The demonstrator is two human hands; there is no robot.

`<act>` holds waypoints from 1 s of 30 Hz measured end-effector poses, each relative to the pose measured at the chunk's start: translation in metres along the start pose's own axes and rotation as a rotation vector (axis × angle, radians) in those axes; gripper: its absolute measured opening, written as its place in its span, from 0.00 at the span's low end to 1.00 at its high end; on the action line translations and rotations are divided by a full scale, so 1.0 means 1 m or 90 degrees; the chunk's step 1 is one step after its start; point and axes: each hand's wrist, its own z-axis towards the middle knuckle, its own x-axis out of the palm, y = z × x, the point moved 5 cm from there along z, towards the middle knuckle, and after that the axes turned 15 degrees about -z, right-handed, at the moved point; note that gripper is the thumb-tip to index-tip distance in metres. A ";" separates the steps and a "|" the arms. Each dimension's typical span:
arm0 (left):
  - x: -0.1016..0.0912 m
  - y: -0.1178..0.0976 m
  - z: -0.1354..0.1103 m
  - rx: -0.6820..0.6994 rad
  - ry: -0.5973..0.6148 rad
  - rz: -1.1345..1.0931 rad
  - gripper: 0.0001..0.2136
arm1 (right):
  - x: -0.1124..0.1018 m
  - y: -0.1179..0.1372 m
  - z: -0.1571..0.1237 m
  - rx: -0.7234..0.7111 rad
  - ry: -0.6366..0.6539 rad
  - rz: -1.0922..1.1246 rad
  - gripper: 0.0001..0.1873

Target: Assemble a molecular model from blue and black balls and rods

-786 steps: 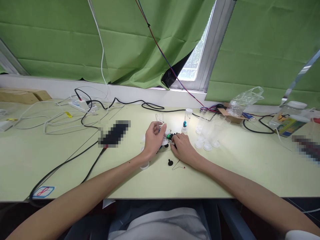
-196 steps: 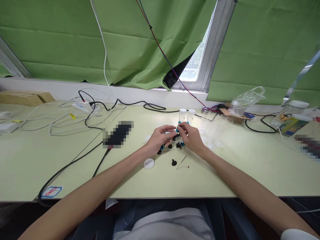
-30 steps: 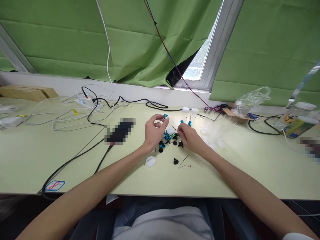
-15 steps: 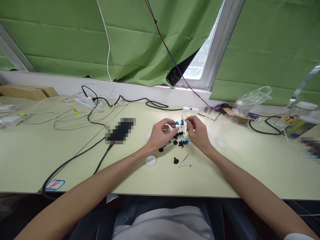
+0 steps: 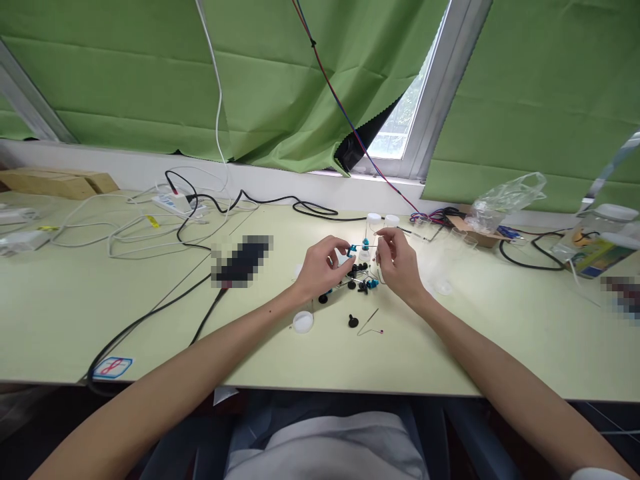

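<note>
Between the thumb and fingertips of my left hand [image 5: 327, 267] is a small blue plastic part [image 5: 352, 251]. My right hand [image 5: 399, 263] pinches a thin metal rod [image 5: 371, 246], which lies level and points at the blue part; whether its tip is inside the part I cannot tell. Behind the hands stands a small clear bottle with a blue piece [image 5: 365, 245] at its top. Under the hands lies a pile of black round-headed parts [image 5: 359, 270], thin rods and another blue piece [image 5: 371, 284].
Nearer me lie a white cap [image 5: 303, 322], a black knob-like part [image 5: 353, 321] and a bent wire [image 5: 369, 327]. A blurred-out dark device [image 5: 244, 260] with a cable is at left. White-capped bottles [image 5: 373, 219], a plastic bag [image 5: 505, 200] and a jar [image 5: 603, 240] stand behind and right.
The rod in my right hand has swung from slanting to nearly level, towards the left hand. The blue part in my left hand has turned. My right hand has risen slightly.
</note>
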 end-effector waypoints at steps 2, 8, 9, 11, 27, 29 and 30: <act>-0.001 0.001 0.000 0.020 0.008 0.019 0.07 | 0.000 0.000 0.000 0.001 0.000 -0.006 0.08; 0.000 0.002 -0.002 0.067 0.041 0.053 0.06 | -0.001 0.000 0.000 0.000 -0.012 -0.020 0.08; 0.001 0.002 -0.002 0.072 0.046 0.057 0.06 | -0.002 0.000 0.000 0.001 -0.014 -0.022 0.08; 0.001 0.001 -0.002 0.081 0.055 0.065 0.06 | -0.002 0.000 0.000 0.003 -0.018 -0.028 0.08; 0.004 0.003 -0.003 0.102 0.086 0.102 0.06 | -0.002 -0.003 0.001 -0.012 -0.017 -0.054 0.07; 0.004 0.004 -0.002 0.101 0.087 0.108 0.06 | -0.002 -0.004 0.002 -0.017 -0.018 -0.056 0.08; 0.004 0.004 -0.002 0.100 0.088 0.111 0.06 | -0.002 -0.004 0.002 -0.020 -0.019 -0.057 0.08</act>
